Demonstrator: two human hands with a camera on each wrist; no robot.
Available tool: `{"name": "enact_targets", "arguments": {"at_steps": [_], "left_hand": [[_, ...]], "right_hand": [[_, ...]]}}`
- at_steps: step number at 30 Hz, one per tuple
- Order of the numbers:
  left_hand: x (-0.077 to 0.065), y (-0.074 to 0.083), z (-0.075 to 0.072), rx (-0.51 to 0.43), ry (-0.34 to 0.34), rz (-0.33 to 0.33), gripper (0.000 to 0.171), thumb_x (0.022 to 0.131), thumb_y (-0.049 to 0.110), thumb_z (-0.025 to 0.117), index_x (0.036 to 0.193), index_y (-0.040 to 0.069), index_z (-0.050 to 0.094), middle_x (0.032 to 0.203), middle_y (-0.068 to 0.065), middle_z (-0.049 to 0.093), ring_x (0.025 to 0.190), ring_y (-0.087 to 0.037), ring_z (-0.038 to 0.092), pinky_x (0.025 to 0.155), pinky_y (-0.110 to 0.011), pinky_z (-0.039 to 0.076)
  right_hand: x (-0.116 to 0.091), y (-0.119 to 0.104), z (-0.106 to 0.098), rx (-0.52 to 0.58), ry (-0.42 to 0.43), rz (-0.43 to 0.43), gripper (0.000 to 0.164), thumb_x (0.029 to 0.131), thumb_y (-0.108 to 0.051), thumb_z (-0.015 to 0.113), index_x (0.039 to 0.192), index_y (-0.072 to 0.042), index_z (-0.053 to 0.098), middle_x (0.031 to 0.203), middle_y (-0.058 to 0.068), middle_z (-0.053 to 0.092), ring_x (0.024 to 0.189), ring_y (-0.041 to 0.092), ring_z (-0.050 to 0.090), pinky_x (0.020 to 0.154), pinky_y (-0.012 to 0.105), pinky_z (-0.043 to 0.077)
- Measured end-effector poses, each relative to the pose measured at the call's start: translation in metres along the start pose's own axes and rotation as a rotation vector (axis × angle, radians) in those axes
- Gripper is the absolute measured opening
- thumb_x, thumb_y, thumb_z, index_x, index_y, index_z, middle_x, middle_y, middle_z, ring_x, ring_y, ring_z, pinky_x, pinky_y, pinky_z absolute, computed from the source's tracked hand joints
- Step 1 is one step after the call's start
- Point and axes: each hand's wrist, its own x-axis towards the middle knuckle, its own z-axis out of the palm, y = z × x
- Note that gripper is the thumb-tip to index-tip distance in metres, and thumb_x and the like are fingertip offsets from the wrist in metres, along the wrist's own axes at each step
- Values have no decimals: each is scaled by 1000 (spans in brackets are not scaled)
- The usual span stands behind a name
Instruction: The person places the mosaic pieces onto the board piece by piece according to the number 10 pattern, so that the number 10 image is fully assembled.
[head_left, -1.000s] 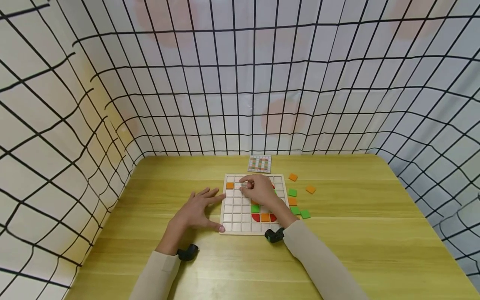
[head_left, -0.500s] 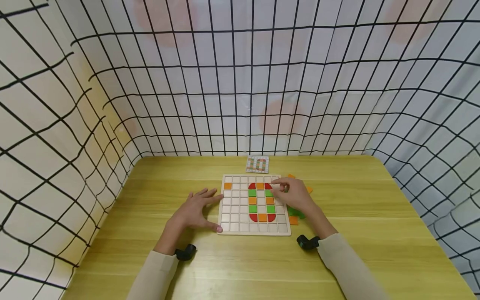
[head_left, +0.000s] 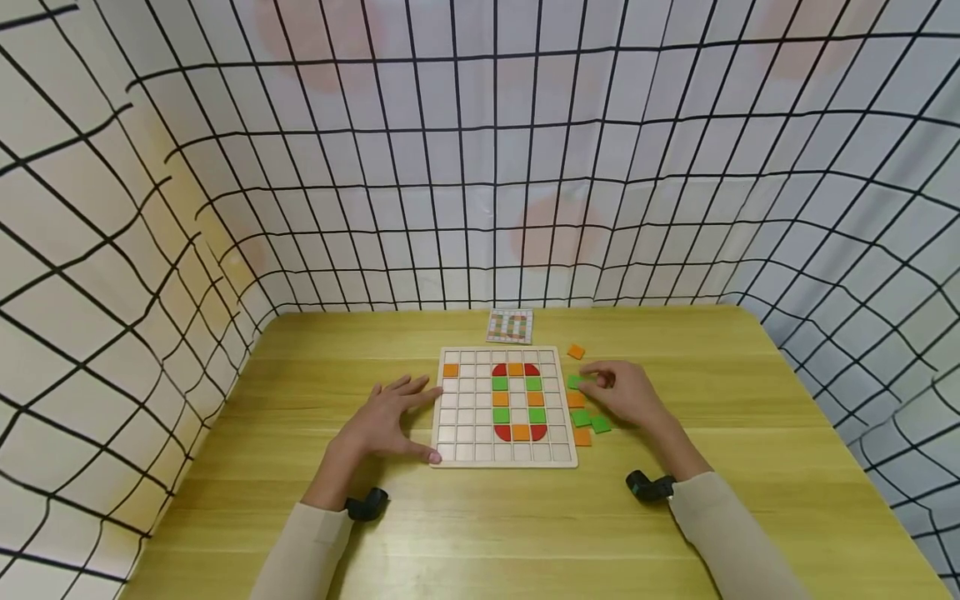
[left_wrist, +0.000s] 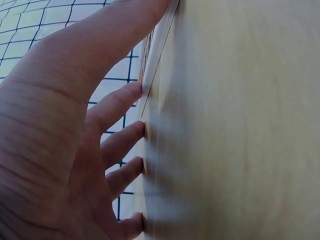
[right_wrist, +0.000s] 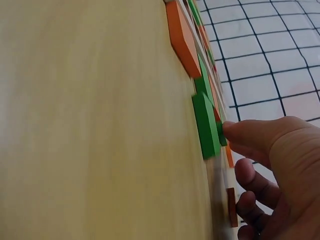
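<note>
A pale square grid board (head_left: 468, 427) lies on the table, bearing a ring of red, green and orange tiles and one orange tile (head_left: 450, 370) near its far left corner. My left hand (head_left: 382, 421) has its fingers spread along the board's left side, thumb at the near corner and index fingertip at the edge. To the right of the board, my right hand (head_left: 626, 392) pinches a small green tile (head_left: 574, 382) between thumb and index finger. In the right wrist view the thumb (right_wrist: 245, 131) is against that tile's edge, while the other fingers are curled.
Several loose tiles lie along the board's right side, including an orange tile (head_left: 576, 352) farther back and a green tile (head_left: 601, 424) close to the hand. Behind the board lies a pattern card (head_left: 510, 327). A white wall with black grid lines surrounds the wooden table (head_left: 480, 533).
My right hand has moved from over the board to the loose tiles at the right, uncovering the tile ring. The left hand stays at the board's left edge.
</note>
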Motion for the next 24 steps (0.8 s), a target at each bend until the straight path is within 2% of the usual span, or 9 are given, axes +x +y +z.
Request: {"name": "enact_targets", "arguments": {"at_steps": [4, 12, 24], "left_hand": [[-1, 1, -2, -4, 5, 1, 110, 63, 78, 82, 156, 32, 46, 169, -6, 31, 158, -40, 22, 123, -73, 9], [-3, 2, -4, -4, 9, 8, 109, 64, 76, 83, 156, 31, 47, 169, -7, 32, 158, -40, 22, 122, -74, 10], [-2, 1, -3, -1, 7, 15, 109, 64, 77, 83, 156, 31, 47, 168, -7, 33, 157, -41, 24, 121, -75, 11]], "right_hand": [[-1, 6, -5, -8, -11, 0, 31, 97, -29, 73, 121, -10, 75, 82, 1, 62, 69, 16, 49, 69, 32, 42], [0, 16, -7, -55, -46, -13, 43, 94, -36, 76, 128, -9, 72, 80, -1, 62, 64, 14, 46, 69, 30, 41], [3, 16, -9, -69, -53, -31, 32, 93, -32, 78, 117, -12, 78, 77, -3, 60, 64, 15, 47, 67, 30, 41]]}}
